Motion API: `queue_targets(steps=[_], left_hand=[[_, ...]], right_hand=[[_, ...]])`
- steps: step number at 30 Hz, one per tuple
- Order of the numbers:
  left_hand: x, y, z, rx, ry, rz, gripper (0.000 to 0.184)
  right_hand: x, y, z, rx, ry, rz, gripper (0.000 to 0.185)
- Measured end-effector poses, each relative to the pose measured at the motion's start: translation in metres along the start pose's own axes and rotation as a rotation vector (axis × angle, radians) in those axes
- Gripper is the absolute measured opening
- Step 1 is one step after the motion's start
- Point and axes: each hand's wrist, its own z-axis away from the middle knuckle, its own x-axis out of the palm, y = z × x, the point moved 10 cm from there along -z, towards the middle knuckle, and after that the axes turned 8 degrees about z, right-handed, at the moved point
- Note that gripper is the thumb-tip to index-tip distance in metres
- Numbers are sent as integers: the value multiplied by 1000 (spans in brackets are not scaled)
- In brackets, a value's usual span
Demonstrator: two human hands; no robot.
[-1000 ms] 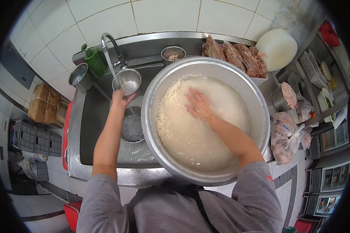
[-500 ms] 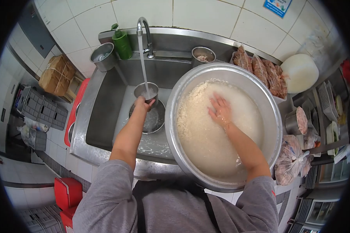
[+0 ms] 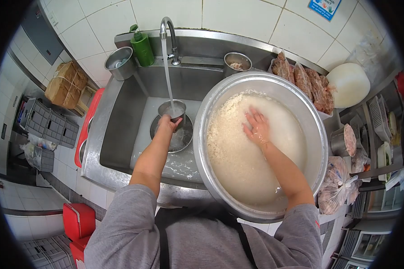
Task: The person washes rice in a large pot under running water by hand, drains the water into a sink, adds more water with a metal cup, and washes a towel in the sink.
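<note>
Water runs from the faucet (image 3: 168, 40) into a small metal cup (image 3: 172, 107), which my left hand (image 3: 169, 123) grips by its side. Under the cup, a round metal bowl (image 3: 184, 139) sits in the water of the sink (image 3: 116, 139). My right hand (image 3: 257, 127) lies with fingers spread at the surface of cloudy water in a large metal pot (image 3: 201, 148). Pale rice (image 3: 224, 116) shows through the water at the pot's left side.
A metal container (image 3: 120, 65) and a green bottle (image 3: 142, 48) stand at the sink's back left corner. Behind the pot are a small metal pot (image 3: 236, 63) and bagged meat (image 3: 303, 80). A tied plastic bag (image 3: 336, 186) is at the right.
The view has shifted left, then held nearly still. My left hand has brought the cup lower, under the stream and over the bowl. My right hand has stayed in the large pot.
</note>
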Motion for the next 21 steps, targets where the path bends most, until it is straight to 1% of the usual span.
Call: queue_targets(steps=[2,4,5,7,10,13,17,19,21], left_hand=[[-3,0,2,5,28,-11,37],[2,-2,1,-2,-46,-26,34],[1,-2,0,-2,-45,-26,34],[8,-4,0,-14,-137,0,32],[3,-4,6,8,-77,-15,31],[6,-5,10,6,-107,-28,32],[5,-6,2,-2,-91,-51,34],[7,-7,1,-2,-127,-10,35],[8,-7,-14,-9,-126,-15,35]], right_hand=[[0,0,0,-4,2,-6,37],[0,-1,0,-8,4,-12,37],[-1,-1,-1,-12,7,-9,37],[-2,-2,-1,-16,11,-5,38],[-2,-1,-1,-4,3,-8,38],[-4,-3,-1,-14,5,19,38],[-2,-4,-1,-24,-28,14,39],[-1,-4,-1,-21,-30,14,39],[-3,-5,-2,-25,-27,5,39]])
